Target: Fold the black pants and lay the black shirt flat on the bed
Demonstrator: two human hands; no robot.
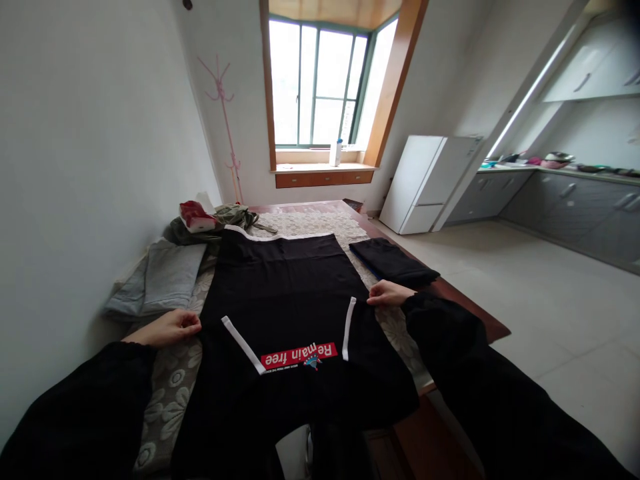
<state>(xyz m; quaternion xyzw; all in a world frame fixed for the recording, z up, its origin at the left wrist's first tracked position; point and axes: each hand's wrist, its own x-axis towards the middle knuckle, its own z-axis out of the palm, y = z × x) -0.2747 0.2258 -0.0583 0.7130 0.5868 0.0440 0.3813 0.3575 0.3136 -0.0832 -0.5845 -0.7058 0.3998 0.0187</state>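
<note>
A black top lies spread over the table, its far hem edged in white. Two slanting white strips and a red "Remain free" print, upside down from here, mark its near part. At its left edge my left hand pinches the cloth with closed fingers. My right hand grips the right edge, a little farther out than the left. The near end of the top hangs over the table's front edge.
A folded dark garment lies on the table's right side. Folded grey clothes rest at the left by the wall, with a red-and-white tissue pack on an olive garment behind. Patterned cloth covers the table. A white fridge stands beyond.
</note>
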